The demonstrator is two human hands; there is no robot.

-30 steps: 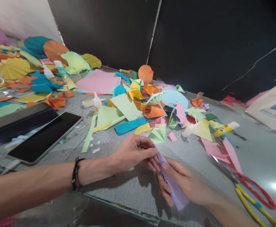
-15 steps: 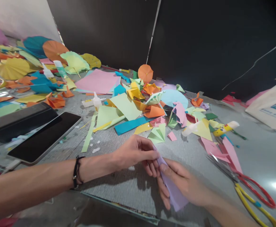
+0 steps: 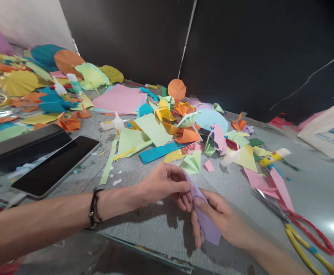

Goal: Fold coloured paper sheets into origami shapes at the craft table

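Observation:
A folded strip of purple paper slants between my two hands, above the front part of the grey table. My left hand, with a black bracelet on its wrist, pinches the strip's upper end between thumb and fingers. Lower down, my right hand grips the same strip, its thumb on top and its fingers partly hidden behind the paper. The strip's lower end sticks out below my right thumb. Just beyond my hands lie a pleated light green paper and a small pink square.
Scissors with red and yellow handles lie at the right, near a glue stick. At the left is a phone. Coloured paper scraps and a glue bottle cover the middle. The table's front edge runs below my hands.
The lower end of the purple strip has swung slightly left and up and looks narrower. My right fingers have shifted a little under it. My left hand keeps its pinch.

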